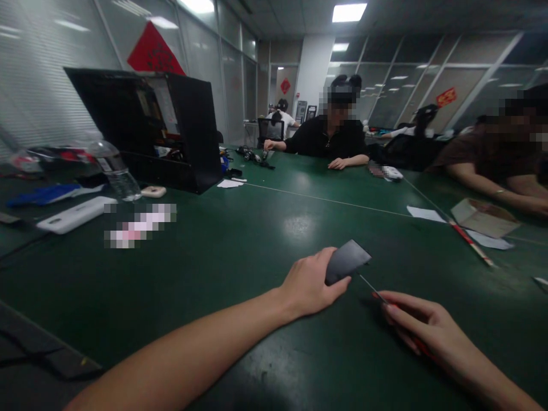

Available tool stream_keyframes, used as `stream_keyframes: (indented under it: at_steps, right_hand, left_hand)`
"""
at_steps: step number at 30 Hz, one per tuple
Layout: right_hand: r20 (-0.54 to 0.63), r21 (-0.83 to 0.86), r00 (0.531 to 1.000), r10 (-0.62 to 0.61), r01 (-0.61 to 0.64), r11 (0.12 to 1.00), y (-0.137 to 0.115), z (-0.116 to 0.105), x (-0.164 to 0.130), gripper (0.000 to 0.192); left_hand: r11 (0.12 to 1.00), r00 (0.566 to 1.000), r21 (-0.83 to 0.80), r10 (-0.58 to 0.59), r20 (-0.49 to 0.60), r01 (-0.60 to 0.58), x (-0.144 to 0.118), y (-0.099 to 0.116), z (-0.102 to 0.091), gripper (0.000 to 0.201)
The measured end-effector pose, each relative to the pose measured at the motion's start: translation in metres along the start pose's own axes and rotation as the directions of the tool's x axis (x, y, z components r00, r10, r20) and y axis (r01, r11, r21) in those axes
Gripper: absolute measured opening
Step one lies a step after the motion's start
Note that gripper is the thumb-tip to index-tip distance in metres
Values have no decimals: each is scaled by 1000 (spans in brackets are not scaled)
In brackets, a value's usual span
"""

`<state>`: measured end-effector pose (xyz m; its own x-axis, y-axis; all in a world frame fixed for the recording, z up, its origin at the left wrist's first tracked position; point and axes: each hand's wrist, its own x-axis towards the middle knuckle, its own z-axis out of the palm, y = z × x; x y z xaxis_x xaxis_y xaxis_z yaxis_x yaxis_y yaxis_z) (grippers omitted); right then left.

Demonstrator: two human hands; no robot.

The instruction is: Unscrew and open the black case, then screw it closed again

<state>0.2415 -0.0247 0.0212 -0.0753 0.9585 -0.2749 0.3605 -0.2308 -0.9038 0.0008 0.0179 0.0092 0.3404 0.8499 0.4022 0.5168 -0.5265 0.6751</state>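
Clasped in the left hand (307, 285), a dark slab (348, 261) tilts over the green table (231, 234) — a red-handled screwdriver (370, 286), pinched in the right hand (428, 322), points at its edge; work looks under way, nothing visibly detached.

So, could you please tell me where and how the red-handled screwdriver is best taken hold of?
Probably best by its red handle, with a wrapped grip from the near right. Though partly hidden in the right hand, the handle looks thicker and points to that side; the thin shaft slants leftward, toward the grey block in the left hand, and seems to offer little to grip.
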Motion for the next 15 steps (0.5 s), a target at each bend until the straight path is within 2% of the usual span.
stream_keyframes:
  at_steps: [4, 7, 12, 15]
  right_hand:
    - [-45, -39, 999, -22, 20, 999, 2, -4, 2, 56]
    - [-97, -5, 994, -42, 42, 999, -2, 0, -2, 51]
    - [-204, 93, 979, 17, 2, 996, -17, 24, -16, 32]
    - [-304, 27, 952, 28, -21, 999, -25, 39, -23, 26]
  left_hand:
    - [999, 1000, -48, -2, 28, 3, 1, -1, -1, 51]
    - [999, 999, -51, 13, 40, -10, 1, -2, -2, 50]
    - [997, 1000, -76, 27, 11, -26, 2, -5, -1, 50]
    - [995, 999, -99, 13, -31, -16, 3, -8, 0, 52]
